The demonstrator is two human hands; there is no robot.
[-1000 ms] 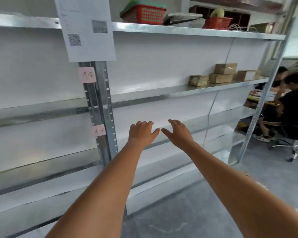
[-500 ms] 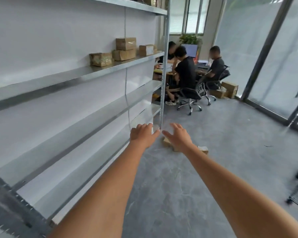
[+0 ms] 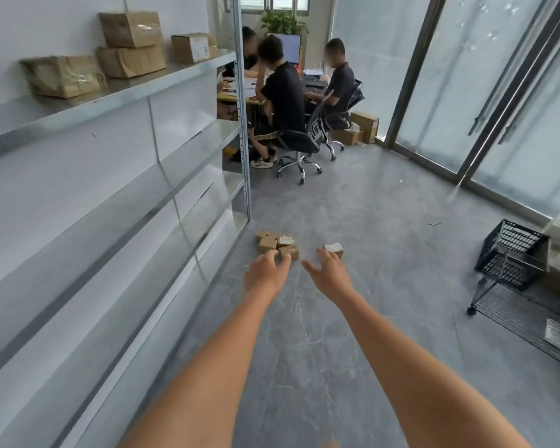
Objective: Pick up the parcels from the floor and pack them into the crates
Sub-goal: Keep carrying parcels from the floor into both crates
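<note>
Five or so small cardboard parcels lie on the grey floor (image 3: 353,318) near the foot of the shelving upright.

Head view: both bare arms reach forward, empty. Left hand (image 3: 265,273) has its grip loosely curled, pinching nothing; right hand (image 3: 328,274) has its grip spread, fingers relaxed, also holding nothing.

Clustered parcels (image 3: 277,244) sit at 12 o'clock from the left hand, apparently well beyond its fingers though overlapping them in view. A lone white-labelled parcel (image 3: 333,249) lies at 12 to 1 o'clock from the right hand, apart from the cluster. Judgement: each hand is nearer its own target; the parcels are boxy, with no clear long axis at this range.

Black wire crate (image 3: 511,253) stands on a wire cart at 3 o'clock, well apart from the parcels. Metal shelving (image 3: 117,195) runs along 9 o'clock, with larger boxes up top. Floor is smooth, marbled. People sit at a worktop at 12 o'clock, far off.
</note>
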